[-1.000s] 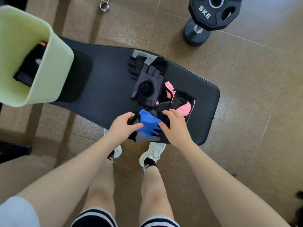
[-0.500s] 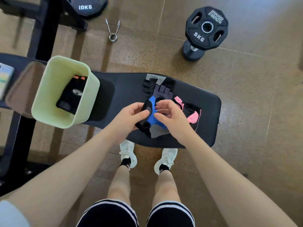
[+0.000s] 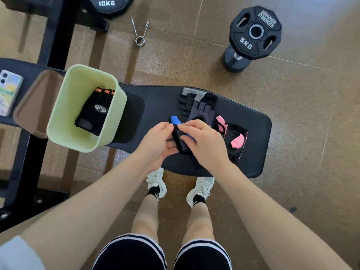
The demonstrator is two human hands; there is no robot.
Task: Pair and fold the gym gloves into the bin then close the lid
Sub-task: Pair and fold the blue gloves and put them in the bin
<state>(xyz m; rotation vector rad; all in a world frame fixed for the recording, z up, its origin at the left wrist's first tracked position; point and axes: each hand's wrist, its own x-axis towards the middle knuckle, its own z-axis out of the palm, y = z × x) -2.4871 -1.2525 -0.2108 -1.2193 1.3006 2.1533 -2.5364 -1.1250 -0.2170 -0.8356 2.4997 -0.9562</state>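
Blue glove (image 3: 176, 121), left hand (image 3: 156, 142), right hand (image 3: 204, 145) gripping

At the upper right of the frame, a black weight plate (image 3: 255, 32) reads "HAMMER STRENGTH" and "5KG". At the top edge, left of centre, another plate (image 3: 111, 4) reads "10KG". Inside the green bin (image 3: 64, 106), a black glove (image 3: 95, 114) carries an oval label reading "SPORTS".

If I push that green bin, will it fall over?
Probably it slides first. The green bin looks like light plastic, holding only one black glove pair, so a high push might tip it. It stands near the bench pad edge, so it could slip off.
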